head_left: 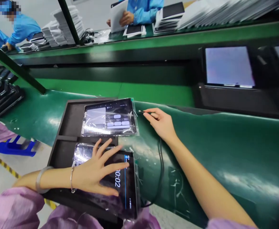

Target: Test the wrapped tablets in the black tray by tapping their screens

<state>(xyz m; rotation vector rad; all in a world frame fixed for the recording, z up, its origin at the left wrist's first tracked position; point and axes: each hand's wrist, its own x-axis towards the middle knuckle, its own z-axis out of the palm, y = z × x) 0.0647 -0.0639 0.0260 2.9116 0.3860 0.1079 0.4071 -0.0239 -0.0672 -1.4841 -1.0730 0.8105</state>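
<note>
my left hand (98, 173) lies spread flat on the near tablet (120, 184), already running. my right hand (162, 124) pinches the cable plug (141, 111) just beside the far tablet (109, 117), not yet plugged in.

Two tablets in a tray at the near edge of the conveyor surface.
The far tablet (109, 117) lies behind the near tablet (120, 181), both in the tray (69, 117) on the surface (225, 149). Left hand (95, 175) rests on the near tablet; right hand (159, 122) lies right of the far tablet, beside the cable (160, 165).
</note>
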